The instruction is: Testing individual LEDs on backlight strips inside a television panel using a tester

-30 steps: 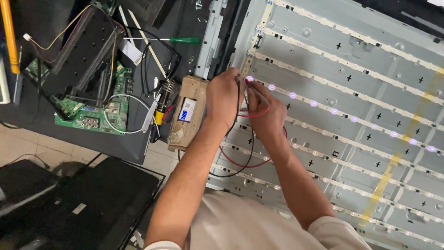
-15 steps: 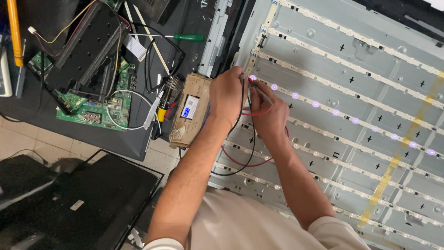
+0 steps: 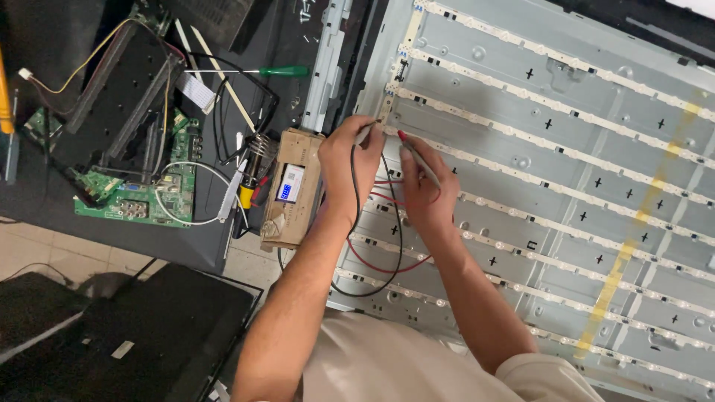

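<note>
Bare forearms, short pale beige sleeves, beige shirt, no gloves.

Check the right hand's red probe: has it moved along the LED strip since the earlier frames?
Yes. The right hand has lifted the red probe off the LED strip; its lit LEDs are now dark. The tester box gives the fixed reference.

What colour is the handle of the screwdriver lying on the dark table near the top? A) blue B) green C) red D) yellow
B: the screwdriver lying on the dark table, up beyond the left hand, has a green plastic handle and a thin metal shaft.
</note>
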